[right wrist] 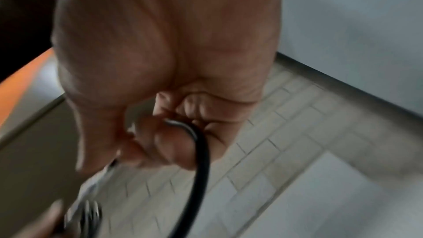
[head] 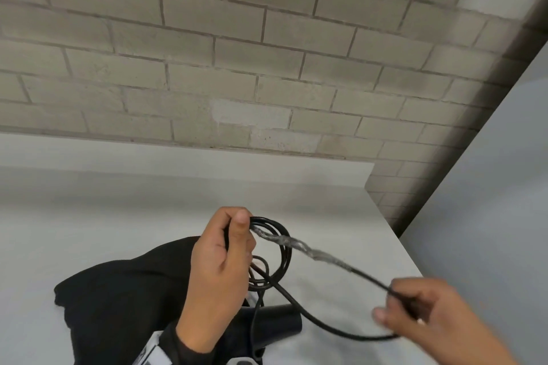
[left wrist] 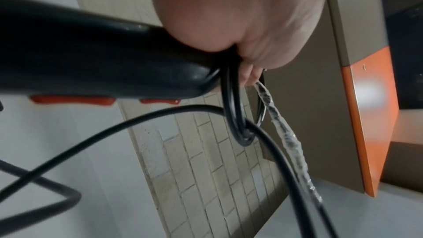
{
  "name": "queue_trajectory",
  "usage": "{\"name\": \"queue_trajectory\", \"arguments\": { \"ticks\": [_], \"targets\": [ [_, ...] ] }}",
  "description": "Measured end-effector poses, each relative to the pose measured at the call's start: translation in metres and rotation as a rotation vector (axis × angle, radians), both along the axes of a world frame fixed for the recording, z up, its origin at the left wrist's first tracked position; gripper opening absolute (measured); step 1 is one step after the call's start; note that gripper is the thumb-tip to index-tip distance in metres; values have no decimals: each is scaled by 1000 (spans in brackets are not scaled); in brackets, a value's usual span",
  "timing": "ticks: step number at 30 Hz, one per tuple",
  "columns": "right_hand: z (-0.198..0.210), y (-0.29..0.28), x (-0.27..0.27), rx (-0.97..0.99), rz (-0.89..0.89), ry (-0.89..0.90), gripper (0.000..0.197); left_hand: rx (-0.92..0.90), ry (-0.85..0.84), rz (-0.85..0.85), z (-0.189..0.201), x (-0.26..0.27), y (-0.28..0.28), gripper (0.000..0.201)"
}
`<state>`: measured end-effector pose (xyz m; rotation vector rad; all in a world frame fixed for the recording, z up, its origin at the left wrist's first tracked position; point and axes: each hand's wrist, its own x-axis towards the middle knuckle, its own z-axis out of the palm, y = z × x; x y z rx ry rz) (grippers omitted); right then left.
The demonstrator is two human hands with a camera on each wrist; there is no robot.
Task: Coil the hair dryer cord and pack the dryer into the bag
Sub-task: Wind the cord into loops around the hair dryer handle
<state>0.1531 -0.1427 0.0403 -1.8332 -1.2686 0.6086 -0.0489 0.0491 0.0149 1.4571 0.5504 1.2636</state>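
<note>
My left hand (head: 228, 246) is raised above the table and grips several loops of the black cord (head: 277, 249) together with the dryer's handle (left wrist: 96, 57). From the coil a stretch of cord wrapped in clear tape (head: 299, 244) runs right to my right hand (head: 415, 311), which pinches the cord (right wrist: 199, 153) near the table's front right. A slack loop (head: 326, 327) sags from there back toward the coil. The black hair dryer (head: 275, 323) hangs under my left hand. The black bag (head: 118, 302) lies flat on the table behind and left of it.
The white table (head: 89, 216) stands against a grey brick wall (head: 237, 53). A grey panel (head: 489, 187) closes off the right side. An orange-edged board (left wrist: 366, 115) shows in the left wrist view.
</note>
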Motion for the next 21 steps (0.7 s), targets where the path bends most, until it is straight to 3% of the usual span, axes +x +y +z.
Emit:
{"name": "queue_trajectory", "arguments": {
  "ticks": [2, 3, 4, 5, 7, 9, 11, 12, 13, 15, 17, 18, 19, 20, 21],
  "targets": [
    [-10, -9, 10, 282, -33, 362, 42, -10, -8, 11, 1, 0, 4, 40],
    [-19, -11, 13, 381, 84, 560, 35, -13, -11, 21, 2, -1, 6, 38],
    [-26, -11, 14, 394, 210, 717, 28, -16, -14, 33, 2, -3, 10, 37],
    [-31, -8, 12, 360, 264, 756, 25, -19, -17, 42, 2, -5, 12, 38],
    [-40, -10, 15, 124, 111, 697, 44, 2, -3, 53, 1, -7, 13, 40],
    [-34, -24, 15, -101, -125, 337, 60, 61, 35, 56, -1, -5, 8, 43],
    [-13, -30, 19, -163, -183, 55, 69, 92, 53, 44, -3, -1, 3, 44],
    [-8, -31, 21, -130, -183, -5, 68, 90, 55, 42, -4, 1, 3, 43],
    [-5, -29, 25, -59, -175, -8, 61, 84, 55, 45, -4, 2, 4, 41],
    [-10, -33, 29, 177, -47, 153, 37, 68, 48, 59, -3, 3, 11, 39],
    [-5, -37, 30, 514, -29, 474, 16, 49, 43, 80, -4, 0, 19, 40],
    [-5, -33, 23, 483, -28, 630, 11, 37, 40, 88, -4, -2, 21, 41],
    [-8, -32, 22, 318, -27, 557, 14, 27, 36, 90, -4, -4, 22, 42],
    [-16, -26, 18, 157, 23, 617, 31, 24, 33, 85, -4, -5, 22, 43],
    [-21, -33, 19, 8, -108, 569, 44, 29, 35, 77, -4, -5, 20, 45]
  ]
}}
